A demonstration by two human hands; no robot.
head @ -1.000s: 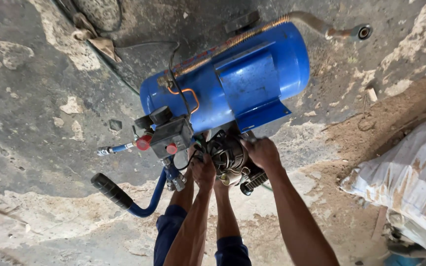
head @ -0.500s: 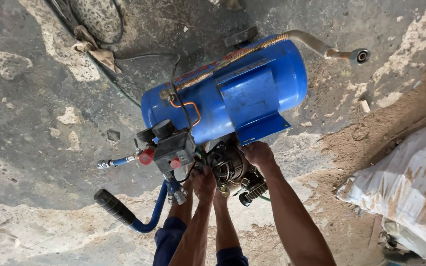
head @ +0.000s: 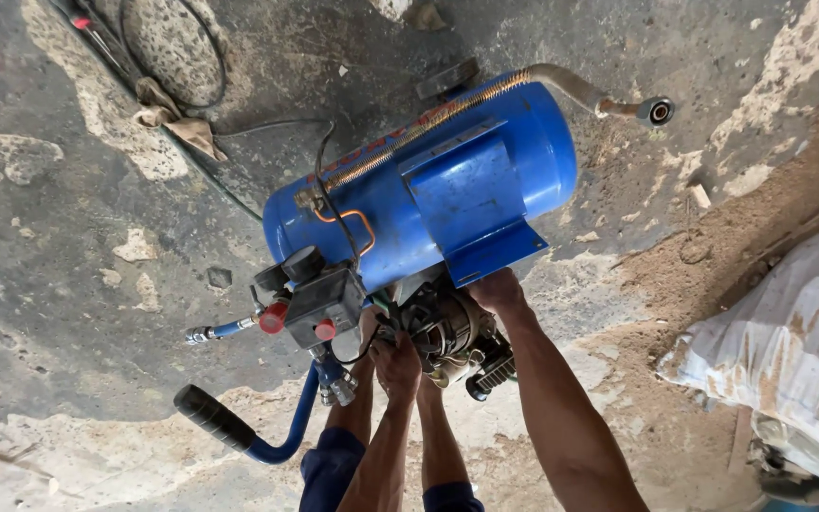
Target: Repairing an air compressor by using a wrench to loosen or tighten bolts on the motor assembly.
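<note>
Left hand: closed on motor, below tank.
Right hand: gripping motor's far side.
Change: hands unmoved; same hold.

Two bare forearms, no sleeves, watch or gloves. Left hand and right hand bare as well, without rings visible. Below, bare lower legs emerging from dark blue trouser legs rolled or cut near the knee.
</note>
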